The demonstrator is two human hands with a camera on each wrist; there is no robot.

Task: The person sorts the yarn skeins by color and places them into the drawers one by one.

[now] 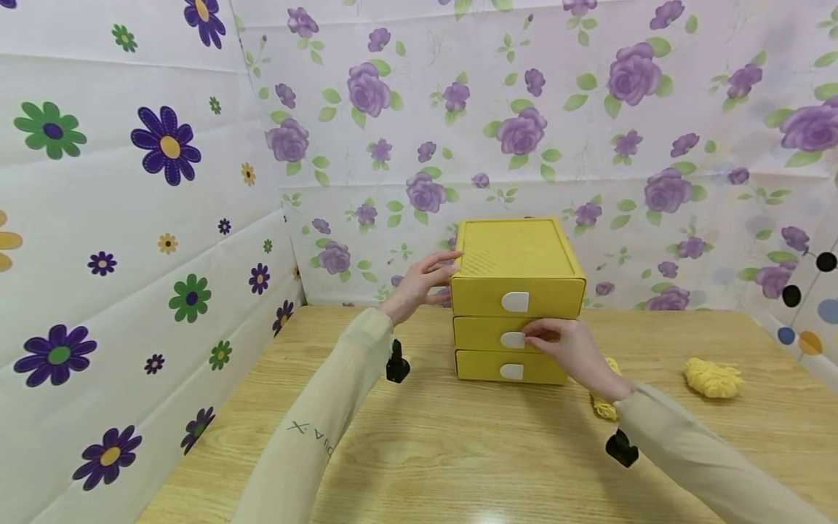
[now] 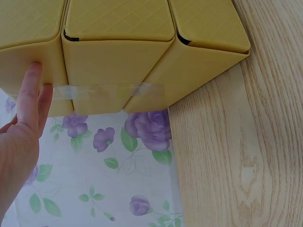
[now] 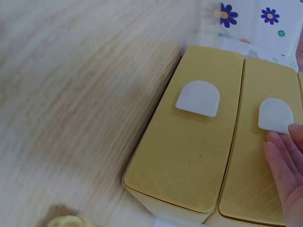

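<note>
A yellow three-drawer storage box (image 1: pixel 513 247) stands on the table, each drawer front bearing a white rounded handle. My right hand (image 1: pixel 568 348) is at the middle drawer and pinches the edge of its handle (image 1: pixel 513 340) between thumb and fingers. In the right wrist view that handle (image 3: pixel 275 115) touches the fingertips, and the hand (image 3: pixel 291 165) is partly cut off by the frame. All three drawers look closed. My left hand (image 1: pixel 422 284) touches the box's upper left side with fairly straight fingers. Its fingertips press the side of the top section in the left wrist view (image 2: pixel 26 113).
A bundle of yellow yarn (image 1: pixel 713 378) lies on the wooden table (image 1: pixel 458 451) at the right. Another yellow yarn piece (image 1: pixel 604 404) is partly hidden behind my right wrist. Flower-patterned sheets (image 1: pixel 419 131) hang behind and at the left. Clear tape (image 2: pixel 109 91) runs across the box's side.
</note>
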